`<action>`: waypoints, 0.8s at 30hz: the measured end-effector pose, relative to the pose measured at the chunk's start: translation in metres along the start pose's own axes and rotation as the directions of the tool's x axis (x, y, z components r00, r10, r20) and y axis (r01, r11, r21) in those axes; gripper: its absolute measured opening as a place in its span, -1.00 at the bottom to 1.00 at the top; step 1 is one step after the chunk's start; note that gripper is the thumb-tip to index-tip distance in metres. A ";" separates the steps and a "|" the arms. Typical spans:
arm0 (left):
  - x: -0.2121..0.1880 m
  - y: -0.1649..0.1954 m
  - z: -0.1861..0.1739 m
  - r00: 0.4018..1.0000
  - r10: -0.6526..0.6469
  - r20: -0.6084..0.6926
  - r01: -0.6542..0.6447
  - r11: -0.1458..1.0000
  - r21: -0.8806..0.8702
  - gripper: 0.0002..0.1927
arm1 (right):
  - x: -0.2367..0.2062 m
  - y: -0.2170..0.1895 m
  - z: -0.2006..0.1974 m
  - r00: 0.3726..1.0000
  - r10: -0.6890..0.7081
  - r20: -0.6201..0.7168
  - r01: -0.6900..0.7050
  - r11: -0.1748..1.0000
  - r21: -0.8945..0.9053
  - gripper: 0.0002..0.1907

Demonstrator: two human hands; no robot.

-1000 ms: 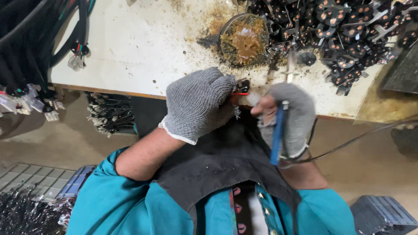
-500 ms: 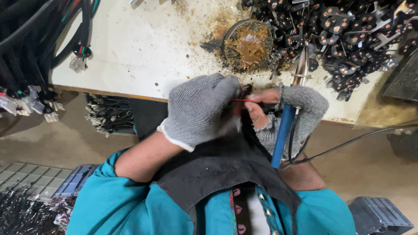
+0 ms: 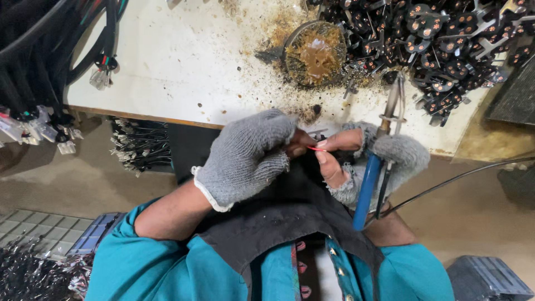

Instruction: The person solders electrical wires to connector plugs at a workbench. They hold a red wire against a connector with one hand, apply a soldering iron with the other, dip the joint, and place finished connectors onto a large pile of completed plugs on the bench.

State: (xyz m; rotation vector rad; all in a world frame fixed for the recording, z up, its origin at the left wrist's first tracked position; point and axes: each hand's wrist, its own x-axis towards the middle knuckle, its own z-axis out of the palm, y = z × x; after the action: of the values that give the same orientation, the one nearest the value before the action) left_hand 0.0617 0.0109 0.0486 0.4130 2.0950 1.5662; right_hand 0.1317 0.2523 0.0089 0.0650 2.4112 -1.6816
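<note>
My left hand (image 3: 248, 159), in a grey knit fingerless glove, pinches one end of a thin red wire (image 3: 315, 148) at the table's front edge. My right hand (image 3: 368, 159), also gloved, pinches the other end with bare fingertips. The same right hand grips a blue-handled soldering iron (image 3: 370, 178), whose metal tip (image 3: 393, 100) points up over the table. What the wire joins to is hidden between the fingers.
A round tin of brown flux (image 3: 316, 53) sits on the stained white table (image 3: 184, 61). A heap of small black parts (image 3: 446, 39) fills the top right. Bundles of black cable (image 3: 39, 50) hang at left. A black apron covers my lap.
Both hands have shifted slightly right along the table edge. The soldering iron has swung more upright, its tip rising over the table. The red wire has come into view between the fingertips.
</note>
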 end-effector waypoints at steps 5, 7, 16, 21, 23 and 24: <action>-0.011 -0.008 0.005 0.991 -0.018 0.133 0.006 0.996 0.089 -0.66 | 0.001 -0.020 -0.015 0.893 0.398 0.210 -0.446 0.843 0.300 -0.81; -0.016 -0.013 0.008 0.992 -0.003 0.126 0.011 0.997 -0.071 -0.63 | -0.008 -0.027 -0.015 0.974 -0.139 0.176 0.195 0.913 -0.359 -0.86; -0.030 -0.012 0.018 0.997 0.045 -0.067 -0.049 0.997 -0.060 -0.79 | -0.027 0.003 0.007 0.999 0.043 0.028 -0.045 0.997 0.068 -0.82; -0.031 -0.013 0.021 0.984 0.104 -0.147 -0.107 0.994 -0.016 -0.83 | -0.026 0.011 0.006 0.996 0.001 0.094 -0.009 0.997 0.081 -0.82; -0.031 -0.017 0.024 0.976 0.119 -0.182 -0.123 0.992 -0.010 -0.83 | -0.022 0.012 0.009 0.996 -0.021 0.091 0.013 0.996 0.083 -0.82; -0.031 -0.019 0.026 0.974 0.116 -0.194 -0.122 0.992 -0.021 -0.83 | -0.020 0.013 0.011 0.996 -0.024 0.089 0.016 0.996 0.086 -0.82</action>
State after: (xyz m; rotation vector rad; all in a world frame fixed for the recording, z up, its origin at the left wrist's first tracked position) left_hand 0.1025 0.0105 0.0309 0.3955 2.2215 1.7702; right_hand 0.1546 0.2479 -0.0026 -0.0215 2.2830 -1.7560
